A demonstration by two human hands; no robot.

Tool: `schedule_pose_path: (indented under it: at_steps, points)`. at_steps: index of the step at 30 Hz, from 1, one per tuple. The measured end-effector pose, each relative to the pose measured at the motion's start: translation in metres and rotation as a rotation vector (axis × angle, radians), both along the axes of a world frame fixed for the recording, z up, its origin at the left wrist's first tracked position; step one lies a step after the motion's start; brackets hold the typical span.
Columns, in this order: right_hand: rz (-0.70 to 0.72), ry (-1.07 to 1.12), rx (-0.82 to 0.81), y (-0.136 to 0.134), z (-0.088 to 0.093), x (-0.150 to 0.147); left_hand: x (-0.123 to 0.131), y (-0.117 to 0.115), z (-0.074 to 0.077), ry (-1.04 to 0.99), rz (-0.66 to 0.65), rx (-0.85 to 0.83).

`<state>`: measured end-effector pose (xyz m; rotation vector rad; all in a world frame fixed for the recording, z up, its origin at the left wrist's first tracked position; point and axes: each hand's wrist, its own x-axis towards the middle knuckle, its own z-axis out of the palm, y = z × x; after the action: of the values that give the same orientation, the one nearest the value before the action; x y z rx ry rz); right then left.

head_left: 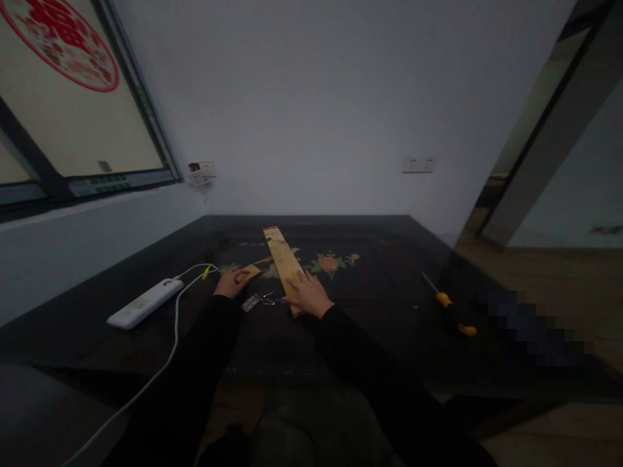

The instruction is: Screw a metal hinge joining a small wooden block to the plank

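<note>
A long, pale wooden board (282, 256) lies slantwise on the dark table, its far end toward the wall. My right hand (311, 295) grips the board near its close end, fingers across the top. To the left, my left hand (228, 283) has its thumb and fingers around a small wooden block (252, 270). Between my hands lie a flat metal hinge (250, 303) with holes and several small screws (268, 299); the screws' exact shape is too small to tell.
A screwdriver (444, 301) with a yellow and black handle lies at the right of the table (370, 344). On the left is a white power strip (146, 303) with its cable (176, 324) running off the near edge. A blurred patch (535, 327) covers the right corner.
</note>
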<state>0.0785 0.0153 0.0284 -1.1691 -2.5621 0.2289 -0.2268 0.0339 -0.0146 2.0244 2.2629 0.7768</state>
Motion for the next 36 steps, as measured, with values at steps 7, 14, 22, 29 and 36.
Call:
schedule_pose_path:
  at_steps: [7,14,22,29,36]
  points:
    - [-0.345,0.096,0.194,-0.021,0.000,0.169,0.007,0.011,0.000,0.022,0.014,0.014]
    - [-0.855,-0.146,0.211,-0.038,-0.035,0.326,0.020,0.014,0.003,0.009,0.055,0.107]
    - [-0.753,0.118,0.191,-0.030,-0.035,0.318,0.112,-0.031,0.047,-0.216,-0.135,0.344]
    - [-0.289,0.632,0.185,-0.061,0.008,0.209,0.282,-0.088,0.040,-1.085,-0.711,-0.230]
    - [-0.133,0.503,0.145,-0.086,0.018,0.118,0.325,-0.089,0.030,-1.465,-0.522,-0.094]
